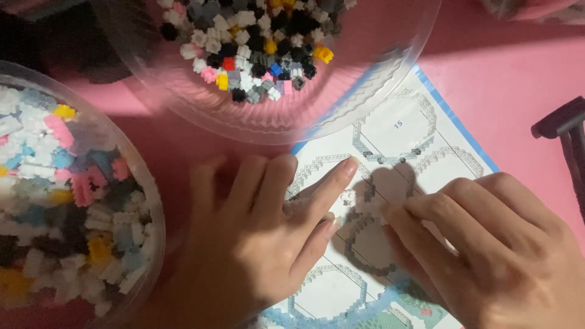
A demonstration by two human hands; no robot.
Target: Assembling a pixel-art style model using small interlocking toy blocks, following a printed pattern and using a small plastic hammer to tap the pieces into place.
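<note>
Both hands meet over the instruction sheet [390, 131] near the pink tabletop's [518, 73] near edge, where I see my left hand [256, 244] spread flat, steadying, while my right hand [487, 244] pinches small white bricks [359, 204], tubs of loose bricks [67, 201] alongside.

- A hobby or craft spot, most likely in a home, seen from above.
- A pink surface [512, 73] fills the view.
- Two clear plastic bowls sit on it: one [365, 91] at the top holds tiny building bricks in black, white, grey, red and yellow; another [149, 201] at the left holds white, pink, blue and yellow ones.
- A printed instruction sheet [420, 131] with brick-ring diagrams lies beside them.
- A dark chair-like frame [563, 125] shows at the right edge.
</note>
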